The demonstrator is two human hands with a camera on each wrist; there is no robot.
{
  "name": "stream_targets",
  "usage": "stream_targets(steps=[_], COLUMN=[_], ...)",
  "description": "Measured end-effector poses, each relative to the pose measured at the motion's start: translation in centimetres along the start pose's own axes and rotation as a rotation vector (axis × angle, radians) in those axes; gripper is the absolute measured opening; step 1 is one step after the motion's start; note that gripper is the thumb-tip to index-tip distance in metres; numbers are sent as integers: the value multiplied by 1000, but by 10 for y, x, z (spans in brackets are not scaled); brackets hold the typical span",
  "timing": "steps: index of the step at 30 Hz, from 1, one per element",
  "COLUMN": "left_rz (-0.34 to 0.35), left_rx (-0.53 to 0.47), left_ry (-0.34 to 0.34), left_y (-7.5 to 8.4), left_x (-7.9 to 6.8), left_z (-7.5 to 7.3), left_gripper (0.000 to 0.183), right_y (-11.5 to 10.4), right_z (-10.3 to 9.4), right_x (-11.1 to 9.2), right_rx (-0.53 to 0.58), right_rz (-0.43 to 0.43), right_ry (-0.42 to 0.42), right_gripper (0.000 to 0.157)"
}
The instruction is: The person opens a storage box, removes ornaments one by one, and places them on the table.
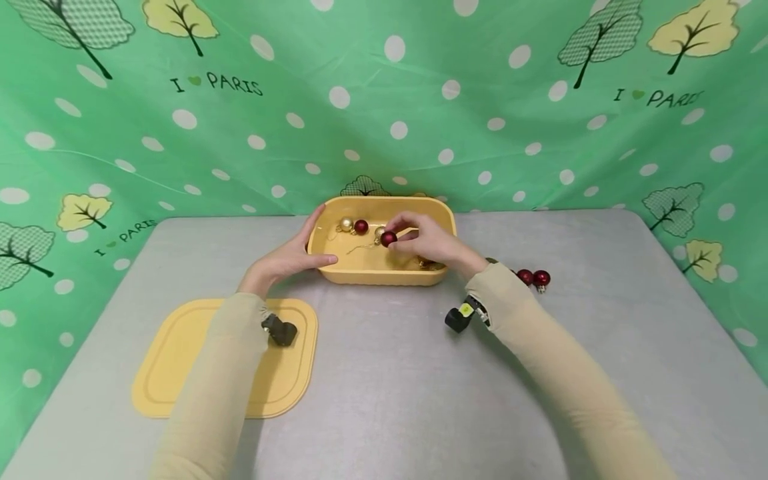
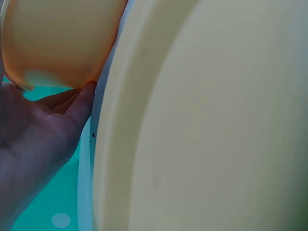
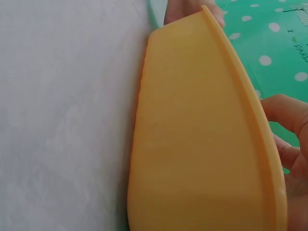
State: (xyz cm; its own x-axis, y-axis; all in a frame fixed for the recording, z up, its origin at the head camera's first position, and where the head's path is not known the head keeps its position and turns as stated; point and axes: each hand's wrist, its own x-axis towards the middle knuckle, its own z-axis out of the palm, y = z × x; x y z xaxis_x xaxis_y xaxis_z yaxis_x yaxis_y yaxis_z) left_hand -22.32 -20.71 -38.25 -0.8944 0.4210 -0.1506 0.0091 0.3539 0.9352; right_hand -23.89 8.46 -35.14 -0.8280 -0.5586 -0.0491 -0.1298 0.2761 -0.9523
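Observation:
A yellow plastic container [image 1: 384,277] stands near the table's back edge, holding a few small Christmas baubles. My left hand [image 1: 285,259] grips its left end, thumb at the front rim and fingers along the left side; the left wrist view shows this hand [image 2: 50,122] against the outer wall. Reaching in over the right side, my right hand [image 1: 429,241] pinches a dark red bauble [image 1: 388,238] between thumb and fingers. Just behind that one is a gold bauble [image 1: 380,233]. Another gold bauble [image 1: 346,225] and a red bauble [image 1: 361,227] lie toward the container's back left.
Partly under my left forearm, a flat yellow lid [image 1: 288,373] lies on the grey table [image 1: 390,387]. More red baubles [image 1: 541,277] sit right of the container, some behind my right sleeve [image 1: 528,320]. A green dotted curtain [image 1: 420,100] hangs along the back.

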Motion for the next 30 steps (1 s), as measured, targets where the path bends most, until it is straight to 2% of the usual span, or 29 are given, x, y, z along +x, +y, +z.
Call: stream_targets(steps=[10,14,23,30], left_rz=[8,9,10,18], left_rx=[-3,6,-10,-17], left_ry=[-1,-1,-3,-1], left_y=[-2,-2,-1,-1], left_x=[1,1,0,0], left_z=[-1,0,1,1], left_gripper=[108,108,107,107], right_y=[-3,-4,-7,-9], right_z=[-17,-23,-38,-49], right_x=[-15,-21,-37,-51], right_rx=[-55,-69,-30,-37], right_rz=[-51,-43,-44,-28], right_ry=[97,124,94,114], right_gripper=[27,28,41,34])
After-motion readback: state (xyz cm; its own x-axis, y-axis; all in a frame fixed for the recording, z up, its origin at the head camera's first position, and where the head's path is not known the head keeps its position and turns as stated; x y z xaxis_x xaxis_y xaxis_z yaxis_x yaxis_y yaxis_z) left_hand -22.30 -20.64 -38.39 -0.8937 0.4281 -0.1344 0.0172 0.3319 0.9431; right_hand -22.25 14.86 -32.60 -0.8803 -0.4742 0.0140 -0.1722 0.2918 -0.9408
